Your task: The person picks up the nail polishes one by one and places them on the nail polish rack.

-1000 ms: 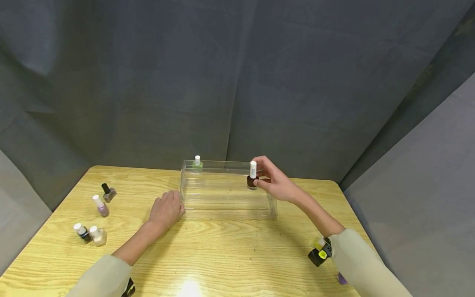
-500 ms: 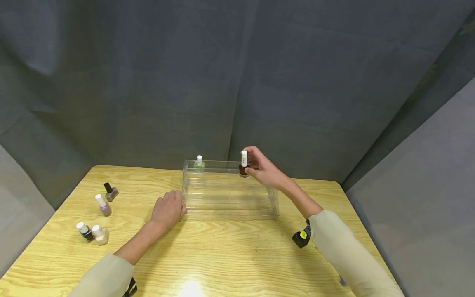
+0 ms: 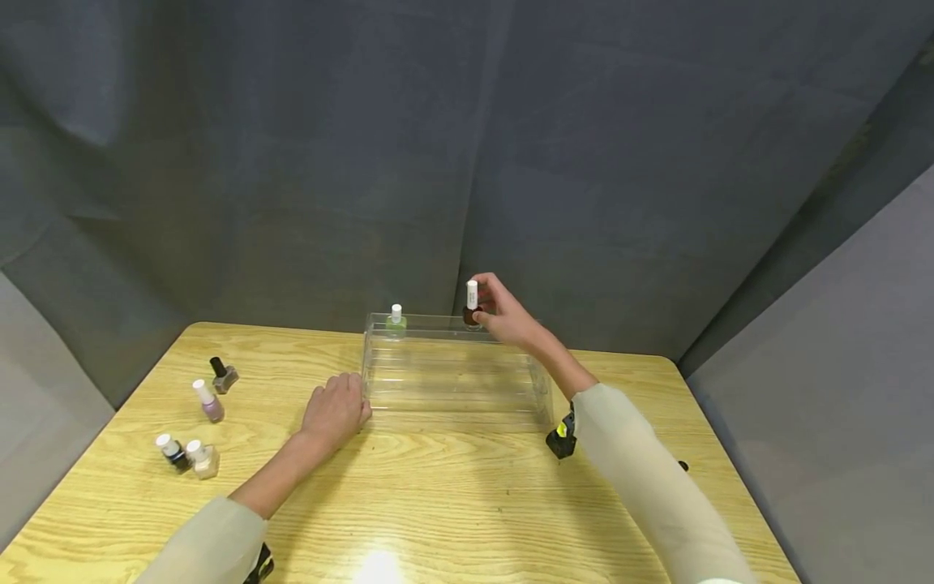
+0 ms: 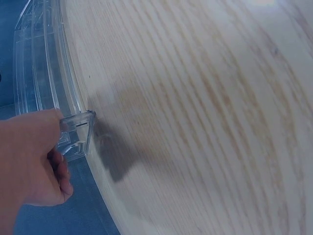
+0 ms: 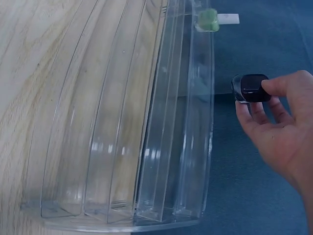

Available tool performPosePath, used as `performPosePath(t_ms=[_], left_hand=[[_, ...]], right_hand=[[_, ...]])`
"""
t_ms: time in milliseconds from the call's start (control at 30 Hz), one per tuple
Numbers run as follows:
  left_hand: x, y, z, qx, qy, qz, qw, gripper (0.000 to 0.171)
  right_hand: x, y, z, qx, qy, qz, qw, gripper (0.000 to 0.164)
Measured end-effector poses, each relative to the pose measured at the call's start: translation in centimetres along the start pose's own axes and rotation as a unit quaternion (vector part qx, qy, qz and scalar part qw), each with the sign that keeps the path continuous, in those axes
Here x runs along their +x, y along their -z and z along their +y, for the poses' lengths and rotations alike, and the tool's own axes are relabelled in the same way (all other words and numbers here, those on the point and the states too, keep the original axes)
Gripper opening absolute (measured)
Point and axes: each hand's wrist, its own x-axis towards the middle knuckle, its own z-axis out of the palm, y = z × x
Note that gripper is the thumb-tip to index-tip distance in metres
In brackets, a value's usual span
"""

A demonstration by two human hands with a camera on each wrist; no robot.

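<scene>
A clear tiered acrylic rack (image 3: 457, 422) stands on the wooden table. My left hand (image 3: 336, 412) grips its left end; in the left wrist view the curled fingers (image 4: 61, 178) sit at the rack's corner. My right hand (image 3: 511, 320) pinches a dark nail polish bottle (image 3: 472, 315) with a white cap, upright over the back of the rack. In the right wrist view the dark bottle (image 5: 252, 88) is between thumb and fingers, apart from the rack's top tier. A green nail polish bottle (image 3: 396, 321) with a white cap stands on that tier at the left.
On the table's left lie a grey nail polish (image 3: 225, 379), a lilac one (image 3: 212, 407), a dark one (image 3: 177, 458) and a cream one (image 3: 206, 462). A small black thing (image 3: 683, 465) shows beside the right sleeve. A dark curtain (image 3: 328, 162) hangs behind the table.
My right hand has carried the dark nail polish bottle left and away from me, toward the rack's back tier. The left hand has kept its grip on the rack. The head view has shifted slightly.
</scene>
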Motion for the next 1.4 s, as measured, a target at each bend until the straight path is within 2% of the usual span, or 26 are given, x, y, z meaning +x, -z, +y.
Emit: performPosePath(t_ms=[233,467,700,967,1233,1400], left_hand=[[-0.2,0.2,0.1,0.018,-0.007,0.01,0.9998,0.022],[-0.2,-0.2,0.2,0.002,0.008,0.003,1.0,0.02],[-0.3,-0.3,0.4,0.003,-0.005,0.024,0.9997,0.023],[-0.4,-0.1,0.9,0.016,-0.011,0.012,0.9997,0.022],[-0.5,-0.1,1.0,0.014,-0.017,0.02,0.9995,0.024],[-0.5,-0.1,1.0,0.024,-0.016,0.015,0.9995,0.025]], right_hand=[[1.3,-1.1,1.6,0.004,-0.027,0.017,0.999,0.044],[1.6,-1.9,2.1,0.023,-0.029,0.028,0.999,0.042],[1.5,-2.3,2.4,0.019,-0.047,0.033,0.998,0.041],[1.1,-2.8,2.8,0.002,-0.048,0.024,0.999,0.042],[0.0,-2.4,-0.1,0.01,-0.056,-0.007,0.998,0.042],[0.7,-2.6,2.3,0.004,-0.06,0.0,0.998,0.043]])
